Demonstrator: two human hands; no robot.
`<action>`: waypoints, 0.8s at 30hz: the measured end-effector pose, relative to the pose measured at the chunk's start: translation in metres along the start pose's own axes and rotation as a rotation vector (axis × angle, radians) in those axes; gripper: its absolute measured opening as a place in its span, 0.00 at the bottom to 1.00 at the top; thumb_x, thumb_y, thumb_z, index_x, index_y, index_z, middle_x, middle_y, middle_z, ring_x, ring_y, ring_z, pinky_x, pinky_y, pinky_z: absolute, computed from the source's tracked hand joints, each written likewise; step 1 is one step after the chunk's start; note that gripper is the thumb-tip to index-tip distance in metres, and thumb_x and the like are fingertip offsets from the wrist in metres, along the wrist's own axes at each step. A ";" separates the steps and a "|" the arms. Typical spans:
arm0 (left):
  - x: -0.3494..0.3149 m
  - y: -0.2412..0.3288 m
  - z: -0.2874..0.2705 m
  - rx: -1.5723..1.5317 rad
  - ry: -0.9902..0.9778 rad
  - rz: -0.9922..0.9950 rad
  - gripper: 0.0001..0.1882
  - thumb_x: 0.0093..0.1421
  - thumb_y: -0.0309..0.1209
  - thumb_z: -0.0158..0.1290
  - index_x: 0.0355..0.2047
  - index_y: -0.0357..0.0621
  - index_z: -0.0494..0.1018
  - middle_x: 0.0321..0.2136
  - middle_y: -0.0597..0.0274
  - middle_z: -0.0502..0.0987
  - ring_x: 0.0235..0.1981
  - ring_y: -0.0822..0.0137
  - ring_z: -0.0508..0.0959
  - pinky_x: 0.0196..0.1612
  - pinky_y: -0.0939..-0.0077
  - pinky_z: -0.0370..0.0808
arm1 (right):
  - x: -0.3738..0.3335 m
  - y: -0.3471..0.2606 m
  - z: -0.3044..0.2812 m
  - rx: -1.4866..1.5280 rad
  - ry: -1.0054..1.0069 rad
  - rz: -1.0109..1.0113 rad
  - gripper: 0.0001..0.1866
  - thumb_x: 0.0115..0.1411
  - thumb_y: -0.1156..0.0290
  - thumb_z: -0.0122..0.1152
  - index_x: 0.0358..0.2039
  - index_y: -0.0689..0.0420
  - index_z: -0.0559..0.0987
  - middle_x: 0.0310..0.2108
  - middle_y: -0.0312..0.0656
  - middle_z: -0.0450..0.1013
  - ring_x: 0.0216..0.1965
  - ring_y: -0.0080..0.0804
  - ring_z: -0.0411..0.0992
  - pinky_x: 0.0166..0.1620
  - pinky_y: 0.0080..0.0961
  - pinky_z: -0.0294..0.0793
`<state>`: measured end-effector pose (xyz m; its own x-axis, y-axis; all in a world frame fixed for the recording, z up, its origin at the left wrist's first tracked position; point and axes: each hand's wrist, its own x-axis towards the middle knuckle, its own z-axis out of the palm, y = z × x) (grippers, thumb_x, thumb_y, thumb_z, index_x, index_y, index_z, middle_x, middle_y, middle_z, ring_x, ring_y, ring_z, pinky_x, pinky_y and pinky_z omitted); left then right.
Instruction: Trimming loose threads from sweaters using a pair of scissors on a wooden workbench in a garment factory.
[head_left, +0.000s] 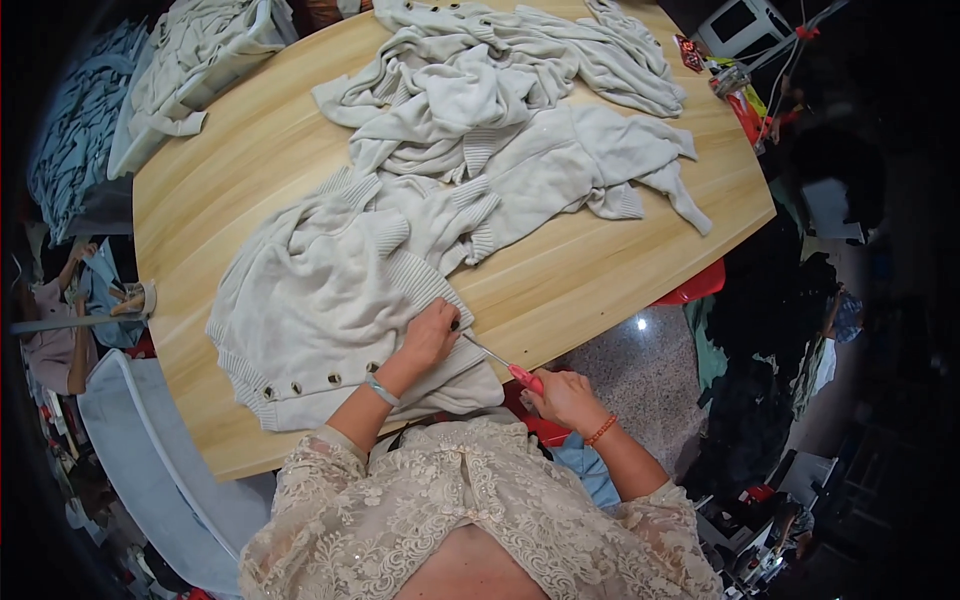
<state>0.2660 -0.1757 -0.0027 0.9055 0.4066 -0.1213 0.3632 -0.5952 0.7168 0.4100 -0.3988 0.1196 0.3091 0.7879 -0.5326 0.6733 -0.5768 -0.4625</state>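
Note:
A cream knitted cardigan (300, 270) with ribbed edges and dark buttons lies bunched at the front left of the table. My left hand (432, 335) is closed on its ribbed front edge, by a dark button at the fingertips. My right hand (568, 400) grips the red handle of a thin-shafted hand tool (524, 377). The tool's metal shaft points up and left to the ribbed edge beside my left fingers. Its tip is too small to make out, so I cannot tell whether it goes through the knit.
More cream knitwear (480, 90) is heaped across the far part of the wooden table (590, 290). At the far left stands a white bin (190, 90) of cream garments, beside a pile of blue-grey ones (85, 120). A red stool (695, 283) shows under the right edge.

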 end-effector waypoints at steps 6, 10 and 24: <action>-0.002 0.013 -0.017 -0.070 -0.085 0.032 0.17 0.47 0.28 0.63 0.37 0.45 0.71 0.37 0.56 0.72 0.42 0.54 0.73 0.44 0.61 0.70 | 0.055 0.020 -0.004 -0.003 0.242 0.105 0.23 0.59 0.51 0.58 0.22 0.60 0.79 0.22 0.59 0.74 0.29 0.59 0.75 0.35 0.49 0.74; -0.002 0.022 -0.030 0.172 0.223 0.093 0.23 0.48 0.30 0.62 0.47 0.46 0.72 0.54 0.53 0.68 0.57 0.49 0.64 0.58 0.48 0.57 | 0.136 0.022 -0.020 0.199 0.385 0.199 0.26 0.56 0.47 0.61 0.23 0.62 0.78 0.21 0.58 0.74 0.29 0.57 0.75 0.35 0.48 0.74; -0.008 -0.016 -0.031 0.424 0.288 -0.111 0.27 0.48 0.42 0.63 0.49 0.52 0.73 0.56 0.55 0.66 0.60 0.50 0.62 0.60 0.41 0.51 | 0.205 0.087 -0.027 0.043 0.771 0.256 0.15 0.53 0.68 0.61 0.39 0.60 0.71 0.40 0.54 0.70 0.40 0.56 0.72 0.43 0.46 0.74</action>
<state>0.2458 -0.1480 0.0084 0.7812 0.6218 0.0556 0.5645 -0.7416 0.3625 0.5501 -0.2816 -0.0112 0.8363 0.5482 0.0053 0.4974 -0.7546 -0.4279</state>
